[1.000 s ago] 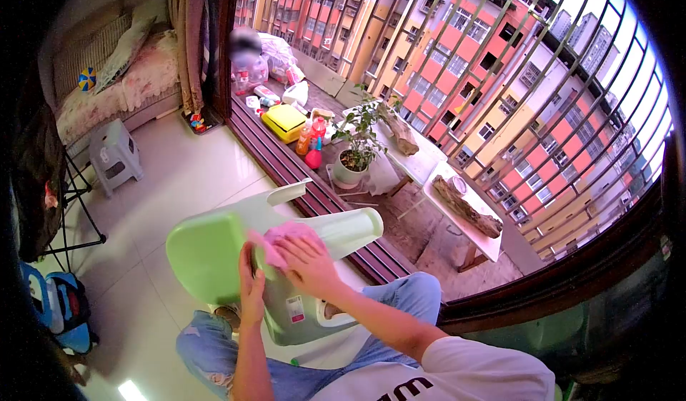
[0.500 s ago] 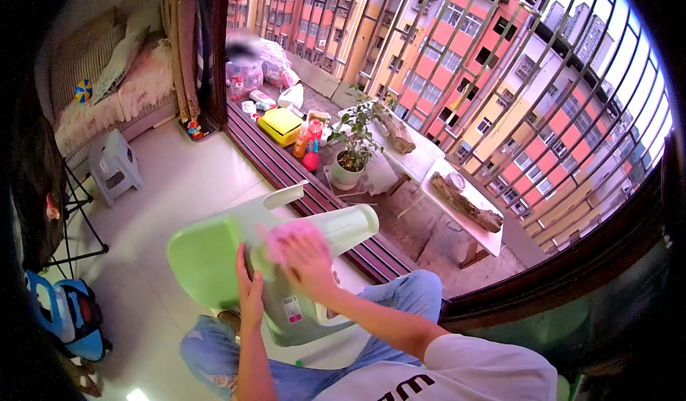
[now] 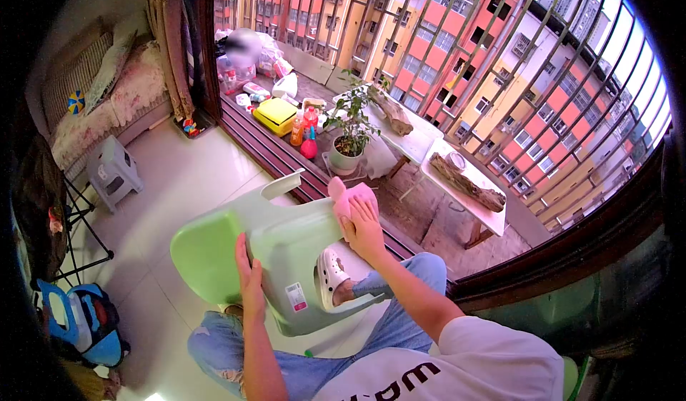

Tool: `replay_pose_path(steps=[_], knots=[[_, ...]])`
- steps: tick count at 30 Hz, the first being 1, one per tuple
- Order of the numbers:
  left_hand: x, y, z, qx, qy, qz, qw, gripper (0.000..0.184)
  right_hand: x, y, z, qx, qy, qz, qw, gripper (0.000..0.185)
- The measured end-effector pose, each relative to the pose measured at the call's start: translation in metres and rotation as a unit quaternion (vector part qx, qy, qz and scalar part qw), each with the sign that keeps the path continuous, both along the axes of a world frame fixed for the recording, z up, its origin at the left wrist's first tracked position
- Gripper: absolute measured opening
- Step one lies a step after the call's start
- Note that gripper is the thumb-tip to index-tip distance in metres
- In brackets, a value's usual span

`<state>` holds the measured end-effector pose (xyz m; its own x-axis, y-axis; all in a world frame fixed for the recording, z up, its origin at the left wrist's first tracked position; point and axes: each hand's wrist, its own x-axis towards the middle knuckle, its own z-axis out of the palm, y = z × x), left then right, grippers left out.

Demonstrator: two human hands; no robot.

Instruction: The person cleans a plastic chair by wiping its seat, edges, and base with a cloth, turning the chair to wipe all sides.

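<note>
A green plastic chair (image 3: 286,247) lies tipped over between my knees, its lighter green part at the left and a small label on its near side. My left hand (image 3: 250,276) rests against the chair's middle, fingers stretched along its surface. My right hand (image 3: 363,228) presses a pink cloth (image 3: 350,195) onto a chair leg at the right; the cloth covers part of that leg. A white clog (image 3: 330,276) on my foot shows through a gap in the chair.
A grey stool (image 3: 114,172) stands on the floor at the left, above a blue bag (image 3: 89,322). Past the door track (image 3: 246,144) are a potted plant (image 3: 346,151), a yellow box (image 3: 275,117), bottles, and low tables bearing driftwood (image 3: 464,181).
My right hand and the pink cloth have moved from the chair's middle rightwards and up onto its leg. My left hand stays on the chair. The clog is now more exposed.
</note>
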<state>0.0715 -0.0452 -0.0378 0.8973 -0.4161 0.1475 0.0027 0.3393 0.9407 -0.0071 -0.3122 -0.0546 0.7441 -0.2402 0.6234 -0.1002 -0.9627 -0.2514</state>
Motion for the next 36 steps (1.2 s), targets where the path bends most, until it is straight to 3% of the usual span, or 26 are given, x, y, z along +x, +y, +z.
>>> replay_pose_path(steps=[3,5,7,10,14,17,19,22,24,26,28,30,32,36], knots=[[-0.001,0.000,-0.004,0.018,-0.024,0.007,1.000,0.062,0.008,0.017,0.006,0.026,-0.003,-0.035,0.999,0.037],[-0.002,0.002,0.004,0.013,-0.014,0.015,1.000,0.062,0.022,0.056,0.023,0.111,0.060,-0.010,0.992,0.038],[-0.005,0.003,0.002,0.019,-0.017,0.014,1.000,0.062,0.030,0.100,0.024,0.076,-0.012,0.093,0.993,0.039],[-0.011,0.005,0.006,0.024,-0.004,0.024,0.999,0.063,0.039,0.137,0.029,0.062,-0.016,0.170,0.983,0.040],[-0.006,0.005,-0.008,-0.017,-0.004,-0.012,1.000,0.064,0.030,0.113,0.038,0.025,0.028,0.187,0.982,0.039],[-0.007,0.003,-0.014,0.075,-0.072,0.017,0.994,0.064,0.016,0.073,0.027,0.002,0.055,0.182,0.982,0.037],[-0.004,0.004,-0.014,0.046,-0.052,0.015,0.997,0.065,0.007,0.046,0.016,0.007,0.064,0.094,0.993,0.041],[-0.001,0.005,-0.016,0.011,-0.025,0.007,1.000,0.065,0.002,0.020,0.008,0.029,0.028,0.040,0.998,0.042],[-0.001,0.001,-0.019,0.048,-0.057,0.019,0.997,0.065,0.004,0.024,0.007,0.042,0.027,0.028,0.998,0.042],[-0.006,0.002,0.001,0.032,-0.032,0.019,0.999,0.065,0.009,0.044,0.014,0.032,0.031,0.000,0.999,0.042],[-0.008,0.003,0.006,0.022,-0.009,0.022,0.999,0.065,0.017,0.078,0.020,0.080,0.074,0.037,0.993,0.044],[-0.007,0.003,-0.002,0.066,-0.049,0.028,0.996,0.065,0.026,0.119,0.029,0.043,-0.004,0.120,0.992,0.042],[-0.008,0.005,-0.003,0.052,-0.044,0.030,0.997,0.065,0.032,0.140,0.038,0.060,0.002,0.151,0.987,0.043],[-0.009,0.006,-0.002,0.031,-0.024,0.018,0.999,0.066,0.030,0.126,0.031,0.032,0.034,0.185,0.982,0.042]])
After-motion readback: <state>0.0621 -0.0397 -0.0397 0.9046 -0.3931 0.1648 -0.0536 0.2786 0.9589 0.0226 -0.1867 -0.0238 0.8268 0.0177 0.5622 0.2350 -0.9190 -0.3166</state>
